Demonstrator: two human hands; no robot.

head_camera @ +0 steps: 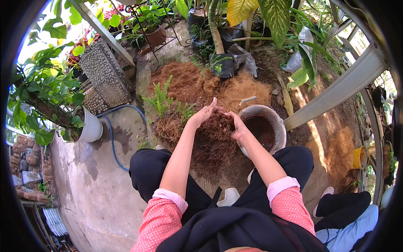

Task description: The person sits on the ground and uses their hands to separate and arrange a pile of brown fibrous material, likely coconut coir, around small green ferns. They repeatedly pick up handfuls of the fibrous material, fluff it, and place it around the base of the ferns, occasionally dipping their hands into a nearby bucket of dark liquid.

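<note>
My left hand, with its thumb raised, and my right hand hold a clump of dark, fibrous root and soil material between them, above a heap of brown fiber. Just right of my right hand stands a round pail with dark contents and a dirty pale rim. Small green ferns lie on the heap to the left. Beyond my hands are reddish-brown coir-like material and lighter loose fiber, with a short pale stick near the pail.
A blue hose curves over the concrete floor at left, beside a white potted plant. A black plant bag stands ahead. A metal post slants at right, near a yellow container. Another person's leg is at lower right.
</note>
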